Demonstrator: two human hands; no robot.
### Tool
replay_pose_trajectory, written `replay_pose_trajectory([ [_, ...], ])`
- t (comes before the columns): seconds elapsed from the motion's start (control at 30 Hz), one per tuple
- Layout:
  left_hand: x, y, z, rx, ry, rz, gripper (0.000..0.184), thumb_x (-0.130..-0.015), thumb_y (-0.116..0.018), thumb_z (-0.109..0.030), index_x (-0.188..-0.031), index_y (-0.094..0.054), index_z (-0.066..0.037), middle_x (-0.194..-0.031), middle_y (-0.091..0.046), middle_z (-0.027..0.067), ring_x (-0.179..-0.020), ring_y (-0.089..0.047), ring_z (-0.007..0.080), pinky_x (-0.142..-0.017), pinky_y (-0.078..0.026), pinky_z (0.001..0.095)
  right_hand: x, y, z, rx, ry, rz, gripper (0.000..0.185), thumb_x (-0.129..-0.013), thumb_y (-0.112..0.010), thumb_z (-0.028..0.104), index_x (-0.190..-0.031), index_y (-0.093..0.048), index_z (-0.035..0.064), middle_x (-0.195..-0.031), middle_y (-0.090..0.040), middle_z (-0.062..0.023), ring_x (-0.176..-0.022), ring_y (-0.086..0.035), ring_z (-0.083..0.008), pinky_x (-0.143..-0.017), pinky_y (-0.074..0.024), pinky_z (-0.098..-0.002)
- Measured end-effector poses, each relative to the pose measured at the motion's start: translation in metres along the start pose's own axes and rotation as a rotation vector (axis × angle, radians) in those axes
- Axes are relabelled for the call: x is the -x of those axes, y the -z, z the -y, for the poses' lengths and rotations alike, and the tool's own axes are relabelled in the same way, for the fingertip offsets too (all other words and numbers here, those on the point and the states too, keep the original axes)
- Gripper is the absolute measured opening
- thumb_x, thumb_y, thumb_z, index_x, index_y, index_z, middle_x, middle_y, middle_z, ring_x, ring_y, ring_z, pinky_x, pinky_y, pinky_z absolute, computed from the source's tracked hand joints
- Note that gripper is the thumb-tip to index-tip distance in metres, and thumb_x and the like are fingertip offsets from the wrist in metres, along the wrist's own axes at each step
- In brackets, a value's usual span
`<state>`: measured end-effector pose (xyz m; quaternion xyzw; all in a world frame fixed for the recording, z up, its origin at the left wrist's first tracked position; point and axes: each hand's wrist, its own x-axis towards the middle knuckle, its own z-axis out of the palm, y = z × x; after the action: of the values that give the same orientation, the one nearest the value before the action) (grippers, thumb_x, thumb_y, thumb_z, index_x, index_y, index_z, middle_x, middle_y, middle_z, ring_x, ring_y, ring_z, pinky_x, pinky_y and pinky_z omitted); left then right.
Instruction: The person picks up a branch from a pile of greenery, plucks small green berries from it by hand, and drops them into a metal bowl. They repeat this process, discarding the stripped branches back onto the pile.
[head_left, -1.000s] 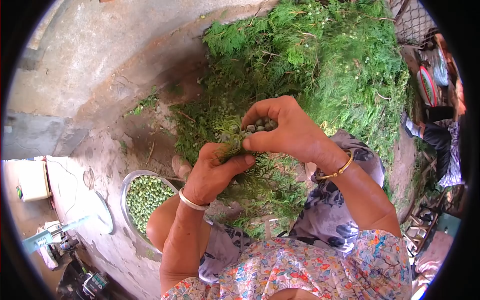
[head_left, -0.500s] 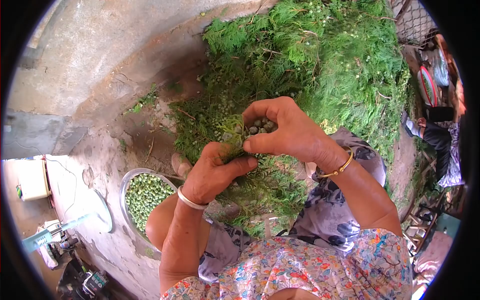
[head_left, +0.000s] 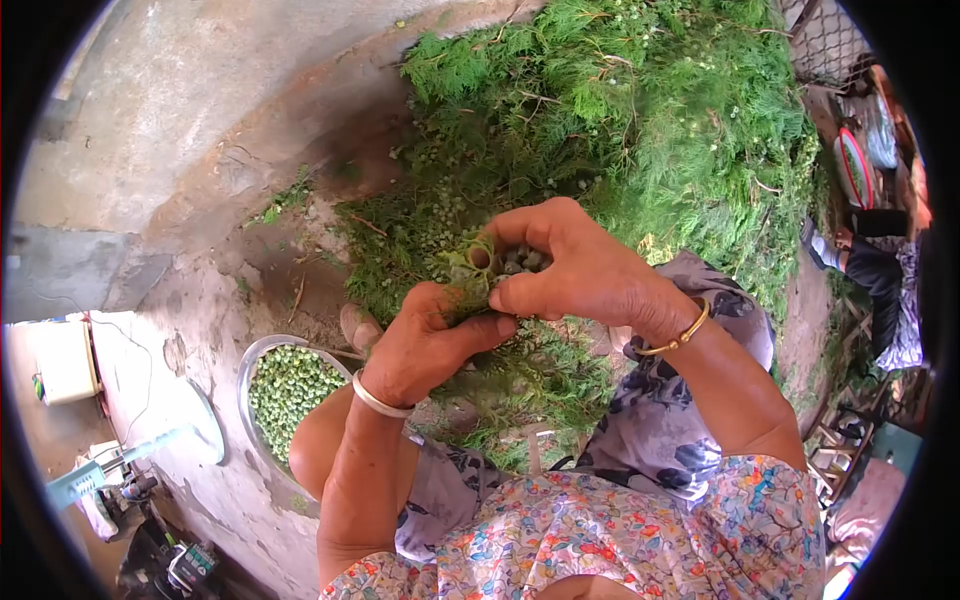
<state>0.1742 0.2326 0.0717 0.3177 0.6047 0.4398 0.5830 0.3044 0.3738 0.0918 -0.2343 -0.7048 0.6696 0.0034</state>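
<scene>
My left hand (head_left: pixel 425 340), wearing a pale bangle, pinches a leafy evergreen sprig (head_left: pixel 462 292) between thumb and fingers. My right hand (head_left: pixel 570 262), with a gold bangle at the wrist, curls around several round grey-green seed cones (head_left: pixel 522 262). Its thumb and fingertips meet at the sprig, close to the left hand's fingertips. Part of the sprig is hidden behind the fingers. Below both hands lie more loose evergreen cuttings (head_left: pixel 530 385). By my left knee stands a metal basin (head_left: pixel 246 385) holding many small green cones (head_left: pixel 292 392).
A large heap of green branches (head_left: pixel 640 130) spreads ahead and to the right. A standing fan (head_left: pixel 200 425) is at the left on the concrete floor. Another person's legs (head_left: pixel 880 290) show at the right edge, near a wire mesh (head_left: pixel 830 45).
My right index finger has shifted slightly at the sprig, and its fingertip now shows among the leaves. Otherwise both hands stay in nearly the same place.
</scene>
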Motion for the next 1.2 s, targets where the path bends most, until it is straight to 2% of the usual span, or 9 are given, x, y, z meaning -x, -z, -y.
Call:
replay_pose_trajectory([
  [0.17, 0.002, 0.001, -0.002, 0.047, 0.044, 0.01, 0.016, -0.083, -0.065, -0.013, -0.09, -0.065, 0.001, -0.073, -0.059, -0.0054, -0.066, -0.048, 0.0038, -0.058, -0.039, 0.0224, 0.002, 0.006, 0.006, -0.059, -0.048, -0.022, 0.02, -0.07, -0.065, 0.009, -0.087, -0.064, -0.0031, -0.064, -0.055, 0.0031, -0.056, -0.047, -0.0014, -0.049, -0.0376, -0.0199],
  [0.23, 0.004, 0.002, -0.01, 0.003, 0.094, 0.019, 0.016, -0.083, -0.065, -0.015, -0.089, -0.066, 0.001, -0.071, -0.058, -0.006, -0.066, -0.048, 0.0039, -0.058, -0.039, 0.0232, 0.004, 0.012, 0.007, 0.029, 0.045, 0.017, 0.02, -0.068, -0.06, 0.01, -0.082, -0.067, -0.0027, -0.056, -0.054, -0.0003, -0.053, -0.044, -0.0032, -0.047, -0.0371, -0.0237],
  [0.47, 0.009, 0.005, -0.012, -0.083, 0.098, 0.111, 0.014, -0.083, -0.066, -0.015, -0.088, -0.067, -0.001, -0.069, -0.058, -0.0061, -0.067, -0.048, 0.0036, -0.059, -0.04, 0.0242, 0.006, 0.026, -0.006, 0.22, 0.208, -0.005, 0.016, -0.072, -0.06, 0.01, -0.079, -0.067, -0.0025, -0.055, -0.054, 0.0004, -0.05, -0.043, -0.0025, -0.044, -0.0368, -0.0239],
  [0.53, 0.018, 0.014, -0.013, -0.206, 0.119, 0.169, 0.015, -0.082, -0.067, -0.014, -0.089, -0.067, -0.001, -0.069, -0.06, -0.0042, -0.066, -0.05, 0.0039, -0.058, -0.04, 0.0237, 0.017, 0.043, 0.011, 0.09, -0.097, -0.183, 0.018, -0.074, -0.06, 0.01, -0.082, -0.066, -0.0054, -0.056, -0.054, -0.0025, -0.05, -0.047, -0.0035, -0.042, -0.0375, -0.021],
  [0.7, 0.026, 0.019, 0.002, 0.084, 0.142, 0.039, 0.017, -0.079, -0.069, -0.012, -0.092, -0.067, -0.001, -0.071, -0.061, -0.0016, -0.062, -0.052, 0.0053, -0.054, -0.04, 0.0225, 0.008, 0.038, -0.007, -0.589, -0.098, -0.184, 0.017, -0.077, -0.06, 0.012, -0.082, -0.06, -0.0044, -0.072, -0.063, -0.0133, -0.054, -0.056, -0.0106, -0.036, -0.0372, -0.0198],
  [0.87, 0.031, 0.019, 0.01, 0.331, 0.088, -0.022, 0.027, -0.074, -0.072, -0.01, -0.098, -0.064, -0.002, -0.071, -0.061, -0.0008, -0.056, -0.051, 0.0068, -0.046, -0.037, 0.0216, -0.003, 0.014, -0.01, -0.676, -0.161, -0.016, 0.016, -0.078, -0.06, 0.01, -0.082, -0.061, -0.0046, -0.072, -0.063, -0.0126, -0.056, -0.058, -0.0116, -0.037, -0.0379, -0.0204],
  [0.97, 0.03, 0.019, 0.014, 0.412, 0.073, -0.008, 0.031, -0.073, -0.073, -0.01, -0.101, -0.062, -0.002, -0.072, -0.06, -0.0005, -0.054, -0.05, 0.0073, -0.044, -0.035, 0.0211, -0.006, 0.0, -0.009, -0.526, -0.124, 0.016, 0.012, -0.076, -0.059, 0.001, -0.086, -0.061, -0.0042, -0.073, -0.064, -0.0103, -0.056, -0.059, -0.0104, -0.038, -0.0384, -0.0181],
  [1.1, 0.029, 0.019, 0.015, 0.472, 0.039, 0.023, 0.031, -0.072, -0.073, -0.009, -0.1, -0.062, -0.001, -0.075, -0.06, -0.0001, -0.055, -0.05, 0.0068, -0.045, -0.034, 0.0204, -0.011, -0.012, -0.014, -0.643, -0.129, 0.046, 0.016, -0.072, -0.064, 0.006, -0.083, -0.063, -0.0059, -0.068, -0.064, -0.0089, -0.055, -0.059, -0.0107, -0.04, -0.0412, -0.0218],
  [1.2, 0.028, 0.013, 0.005, 0.483, 0.046, 0.05, 0.031, -0.072, -0.073, -0.008, -0.1, -0.063, 0.0, -0.076, -0.06, -0.0002, -0.058, -0.051, 0.0066, -0.047, -0.035, 0.0204, -0.012, -0.017, -0.017, -0.606, -0.124, 0.13, 0.021, -0.074, -0.067, 0.004, -0.094, -0.063, -0.0036, -0.079, -0.064, -0.0071, -0.066, -0.06, -0.0088, -0.048, -0.0436, -0.0204],
])
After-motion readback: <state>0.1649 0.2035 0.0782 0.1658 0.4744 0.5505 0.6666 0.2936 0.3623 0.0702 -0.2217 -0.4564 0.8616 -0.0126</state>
